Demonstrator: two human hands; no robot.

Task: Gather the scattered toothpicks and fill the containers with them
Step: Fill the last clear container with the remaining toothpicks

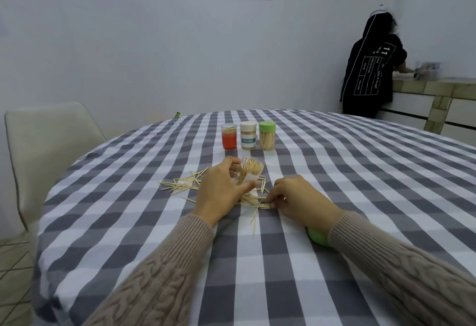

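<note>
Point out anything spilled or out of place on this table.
Loose toothpicks lie scattered across the checked tablecloth, left of and under the hands. The open clear container is tilted in the left hand; a green lid lies off, half hidden under the right wrist.

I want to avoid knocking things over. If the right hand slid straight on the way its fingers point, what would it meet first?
The right hand points left, so it would probably first meet the loose toothpicks at its fingertips, then the left hand tilting the open container.
</note>
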